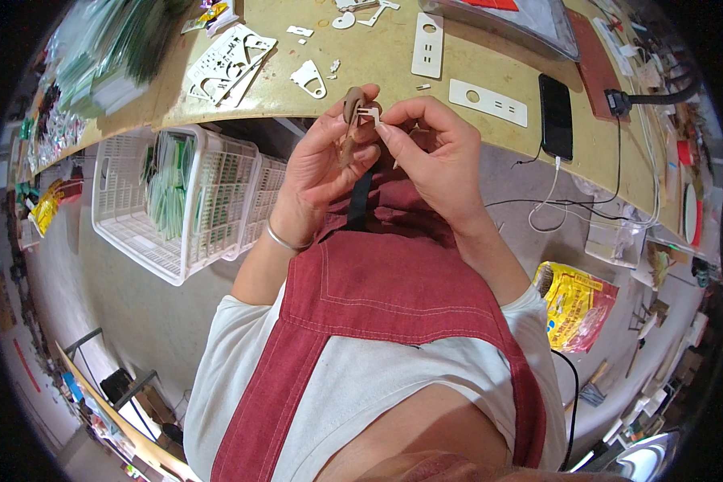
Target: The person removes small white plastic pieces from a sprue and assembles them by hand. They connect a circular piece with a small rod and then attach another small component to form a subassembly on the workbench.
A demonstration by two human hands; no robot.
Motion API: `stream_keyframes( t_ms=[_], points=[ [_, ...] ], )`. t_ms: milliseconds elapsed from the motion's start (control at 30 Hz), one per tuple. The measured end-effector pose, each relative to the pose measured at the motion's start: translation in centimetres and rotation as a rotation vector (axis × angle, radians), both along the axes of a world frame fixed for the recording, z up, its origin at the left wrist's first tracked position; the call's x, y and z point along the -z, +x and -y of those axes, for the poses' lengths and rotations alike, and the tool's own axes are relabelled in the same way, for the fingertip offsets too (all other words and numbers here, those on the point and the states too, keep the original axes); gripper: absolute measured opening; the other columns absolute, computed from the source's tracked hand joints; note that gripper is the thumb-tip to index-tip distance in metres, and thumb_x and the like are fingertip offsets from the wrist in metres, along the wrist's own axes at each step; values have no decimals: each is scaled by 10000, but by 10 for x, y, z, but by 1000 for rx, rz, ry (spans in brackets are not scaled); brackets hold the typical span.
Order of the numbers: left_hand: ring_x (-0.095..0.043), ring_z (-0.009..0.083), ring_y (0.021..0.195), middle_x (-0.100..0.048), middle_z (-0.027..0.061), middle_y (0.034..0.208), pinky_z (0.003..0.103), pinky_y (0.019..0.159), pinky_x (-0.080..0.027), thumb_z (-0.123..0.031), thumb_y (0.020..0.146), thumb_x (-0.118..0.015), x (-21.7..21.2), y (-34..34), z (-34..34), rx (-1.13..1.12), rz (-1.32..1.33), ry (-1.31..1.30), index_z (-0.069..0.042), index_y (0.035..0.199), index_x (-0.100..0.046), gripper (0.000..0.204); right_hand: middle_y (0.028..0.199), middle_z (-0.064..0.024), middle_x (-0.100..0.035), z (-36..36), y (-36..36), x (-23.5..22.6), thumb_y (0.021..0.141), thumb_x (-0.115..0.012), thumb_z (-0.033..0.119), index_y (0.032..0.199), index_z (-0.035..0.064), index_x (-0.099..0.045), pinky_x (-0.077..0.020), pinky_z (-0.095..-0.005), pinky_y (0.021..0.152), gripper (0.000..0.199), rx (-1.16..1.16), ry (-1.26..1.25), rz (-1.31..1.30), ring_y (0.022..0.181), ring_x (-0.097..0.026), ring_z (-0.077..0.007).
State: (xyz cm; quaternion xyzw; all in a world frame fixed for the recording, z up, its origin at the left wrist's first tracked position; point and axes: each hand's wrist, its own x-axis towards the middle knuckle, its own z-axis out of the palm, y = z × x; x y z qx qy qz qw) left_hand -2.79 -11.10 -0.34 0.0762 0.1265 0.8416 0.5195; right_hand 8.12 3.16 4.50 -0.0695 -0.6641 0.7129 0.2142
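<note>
Above the table's near edge, my two hands meet in front of my chest. My left hand (329, 153) is closed around a small brown piece (350, 106), with a bracelet at the wrist. Between thumb and fingertip, my right hand (442, 149) pinches a small white notched flat piece (369, 114), which touches or overlaps the brown one; I cannot tell whether they are joined. On the table beyond lie a white cut-out piece with a round hole (308, 79) and white sheets with cut-out shapes (231, 64).
Two white holed strips (488, 102) (427, 44) and a black phone (557, 116) lie to the right, its white cable (543, 210) hanging off the edge. At the back stands a clear tray (530, 32). White plastic baskets (186, 233) stand at lower left, a yellow-red bag (574, 305) at right.
</note>
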Motion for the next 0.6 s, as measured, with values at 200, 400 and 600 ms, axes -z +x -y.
stream_keyframes(
  t_ms=[200, 400, 600],
  points=[
    [-646, 115, 910, -696, 39, 1123, 302, 803, -548, -129, 980, -678, -9, 0, 1, -2, -146, -86, -41, 1389, -588, 428, 987, -31, -723, -7, 3, 3, 935, -685, -27, 1047, -17, -678, -546, -215, 762, 113, -8, -100, 38, 873, -673, -65],
    [-683, 145, 980, -714, 59, 1137, 325, 853, -573, -119, 981, -677, -10, 2, 0, -2, -168, -72, -43, 1354, -612, 387, 949, -24, -725, -7, 5, 0, 934, -685, -26, 1068, -12, -695, -559, -221, 730, 135, -46, -195, 18, 823, -676, -72],
    [-696, 154, 973, -715, 69, 1128, 313, 831, -585, -99, 971, -685, -21, 6, -4, -81, -228, -223, -21, 1296, -634, 338, 913, -33, -736, -16, 6, 8, 959, -679, 23, 1069, 20, -692, -532, -220, 598, 110, -98, -317, 99, 755, -673, -81]
  ],
)
